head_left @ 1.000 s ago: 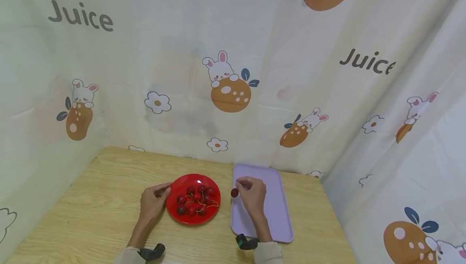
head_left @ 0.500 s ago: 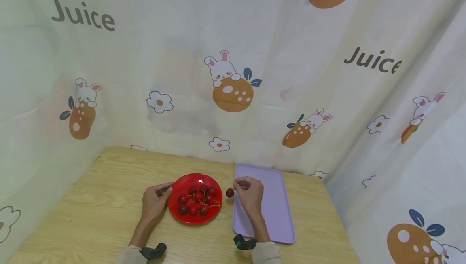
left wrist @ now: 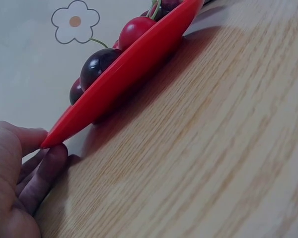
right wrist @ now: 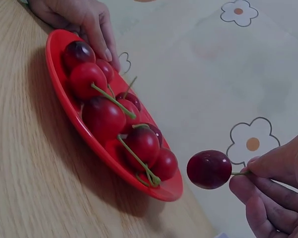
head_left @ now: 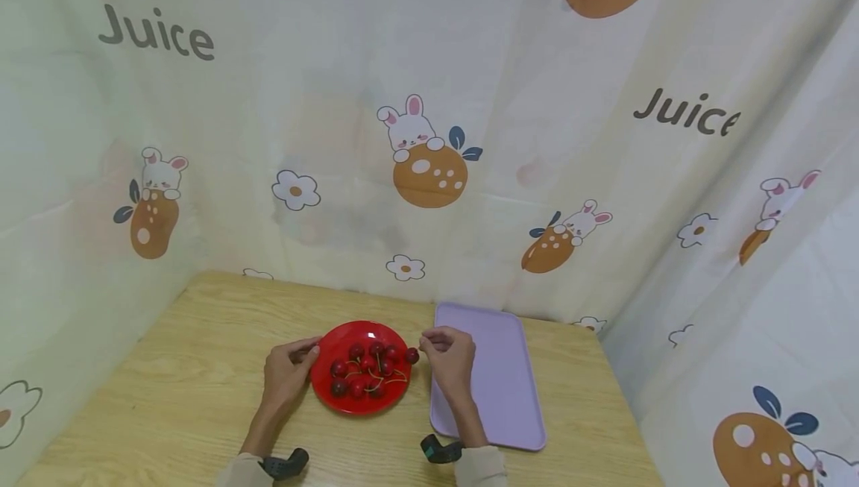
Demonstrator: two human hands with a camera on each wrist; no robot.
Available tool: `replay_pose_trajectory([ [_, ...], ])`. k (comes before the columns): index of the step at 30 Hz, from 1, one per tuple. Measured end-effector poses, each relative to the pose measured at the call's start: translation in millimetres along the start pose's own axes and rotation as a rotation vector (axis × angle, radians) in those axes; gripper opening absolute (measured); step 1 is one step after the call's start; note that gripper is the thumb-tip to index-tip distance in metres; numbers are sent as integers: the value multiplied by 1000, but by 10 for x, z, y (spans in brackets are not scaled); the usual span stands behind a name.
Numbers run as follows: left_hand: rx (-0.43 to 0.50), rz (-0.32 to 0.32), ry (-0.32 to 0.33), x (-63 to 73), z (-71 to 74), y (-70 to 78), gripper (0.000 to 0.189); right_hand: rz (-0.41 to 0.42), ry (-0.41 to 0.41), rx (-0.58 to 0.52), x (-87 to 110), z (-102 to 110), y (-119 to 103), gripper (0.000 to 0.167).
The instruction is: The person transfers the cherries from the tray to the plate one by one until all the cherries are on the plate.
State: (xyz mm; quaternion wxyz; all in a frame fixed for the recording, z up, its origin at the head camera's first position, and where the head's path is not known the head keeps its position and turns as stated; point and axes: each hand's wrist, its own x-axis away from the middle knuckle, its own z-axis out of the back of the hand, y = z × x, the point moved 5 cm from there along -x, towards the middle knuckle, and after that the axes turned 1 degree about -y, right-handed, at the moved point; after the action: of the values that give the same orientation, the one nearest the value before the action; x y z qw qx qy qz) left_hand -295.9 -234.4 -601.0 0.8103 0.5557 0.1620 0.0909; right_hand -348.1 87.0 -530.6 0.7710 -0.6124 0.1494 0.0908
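A round red plate on the table holds several dark red cherries with green stems. My left hand pinches the plate's left rim; in the left wrist view the thumb lies on top of the rim and fingers sit beneath it. My right hand pinches one cherry by its short green stem. That cherry hangs in front of the fingertips, overlapping the plate's right edge in the head view and just off the rim in the right wrist view.
A light purple rectangular tray lies right of the plate, partly under the right forearm. Behind the wood-grain table hangs a pale curtain printed with rabbits, fruit and flowers. Black wrist cameras are strapped on both wrists.
My right hand has moved left with its cherry, from over the tray's left edge to the plate's right rim. The left hand keeps its hold on the plate.
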Motion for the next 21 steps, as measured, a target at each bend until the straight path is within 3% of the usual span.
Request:
replay_pose_trajectory([
  [21, 12, 4, 7, -5, -3, -11, 23, -156, 9, -194, 61, -301, 14, 7],
])
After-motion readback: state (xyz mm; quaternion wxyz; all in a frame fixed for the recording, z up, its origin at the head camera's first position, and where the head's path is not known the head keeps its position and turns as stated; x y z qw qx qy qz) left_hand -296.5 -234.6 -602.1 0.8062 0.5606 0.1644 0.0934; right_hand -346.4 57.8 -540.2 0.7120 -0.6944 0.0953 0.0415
